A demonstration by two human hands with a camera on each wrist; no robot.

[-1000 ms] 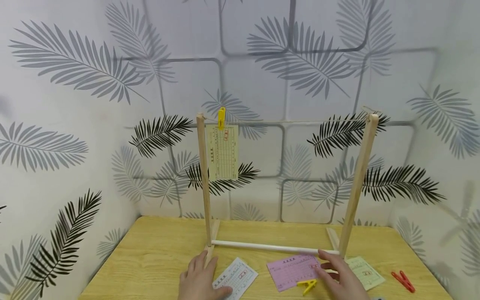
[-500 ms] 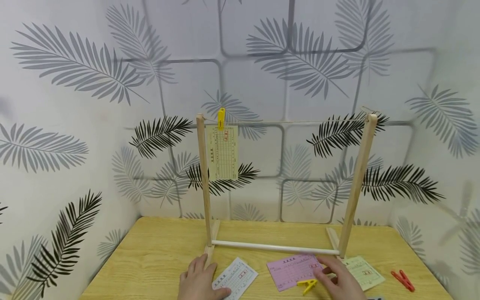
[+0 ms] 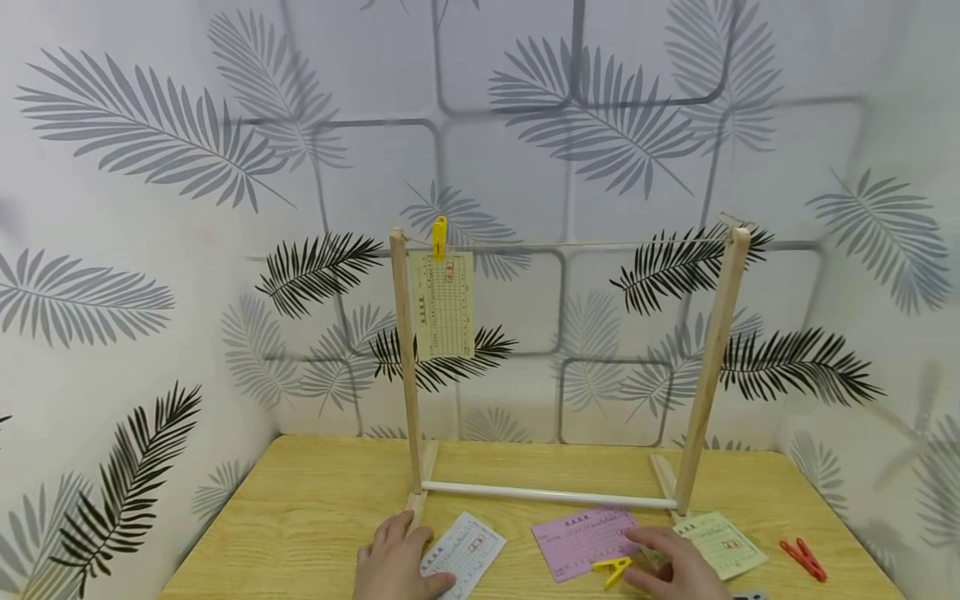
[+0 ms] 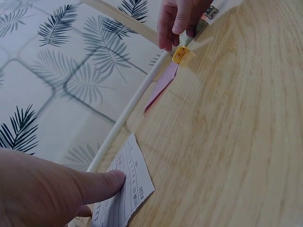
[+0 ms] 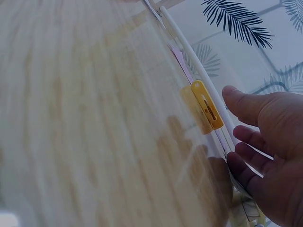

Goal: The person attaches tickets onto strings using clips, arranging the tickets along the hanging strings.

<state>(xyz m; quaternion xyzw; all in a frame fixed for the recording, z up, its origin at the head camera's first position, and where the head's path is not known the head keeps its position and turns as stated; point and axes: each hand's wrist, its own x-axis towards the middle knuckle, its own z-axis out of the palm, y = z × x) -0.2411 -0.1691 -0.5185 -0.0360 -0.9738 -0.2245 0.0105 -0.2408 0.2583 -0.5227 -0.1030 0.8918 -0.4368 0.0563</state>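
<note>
The left hand point(image 3: 395, 560) lies toward the left of the tabletop point(image 3: 300, 517), over the front of a wooden frame's point(image 3: 708, 367) left foot point(image 3: 416, 502). Its fingers are extended and the thumb is held apart from them, over the white slip point(image 3: 474, 548) (whether the thumb presses it cannot be told).

The right hand point(image 3: 675, 565) is between the middle and the right edge of the tabletop, fingers loosely bent, thumb apart from them and nothing pinched. Just beside the thumb lies the yellow clip point(image 3: 612, 572), one end meeting the near edge of the pink slip point(image 3: 577, 542). The pink slip lies flat near the middle, its right end partly behind the fingers. Farther right come the green slip point(image 3: 726, 543) and, near the tabletop's right edge, the red clip point(image 3: 804, 558).

The frame stands toward the far edge, a white rod point(image 3: 551, 495) joining its posts low down. Along the string point(image 3: 562, 244) at the top, near the left post, a second yellow clip point(image 3: 439, 237) holds a hanging slip point(image 3: 442, 312) (pale green, with a red stamp).
</note>
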